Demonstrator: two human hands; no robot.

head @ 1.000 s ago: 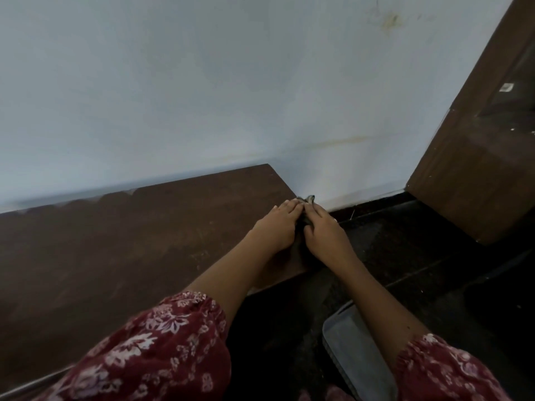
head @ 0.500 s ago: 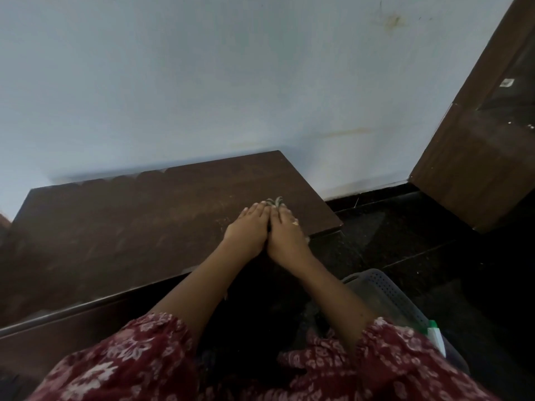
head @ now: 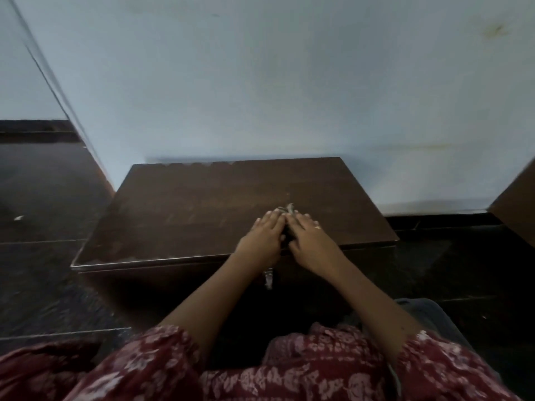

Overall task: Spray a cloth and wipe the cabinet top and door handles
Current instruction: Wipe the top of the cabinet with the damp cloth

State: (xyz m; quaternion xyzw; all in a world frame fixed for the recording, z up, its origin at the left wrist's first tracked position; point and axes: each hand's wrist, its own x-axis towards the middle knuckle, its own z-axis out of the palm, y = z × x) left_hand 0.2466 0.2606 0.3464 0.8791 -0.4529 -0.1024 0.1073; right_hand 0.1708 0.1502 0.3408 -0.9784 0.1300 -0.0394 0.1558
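Pressing down side by side on the dark wooden cabinet top point(head: 185, 209): left hand point(head: 262, 237) and right hand point(head: 311, 241), both flat with fingers extended, palms down on a crumpled grey cloth point(head: 288, 211) bunched between and under them. Cloth mostly hidden, a small tuft visible at 12 o'clock of the fingertips. Located right of centre on the top, near the front edge. Metal door handle point(head: 267, 277) visible at 6 o'clock of the left hand, untouched. Compared with half a second earlier: hands and cloth further left on the top; same flat pressing posture.
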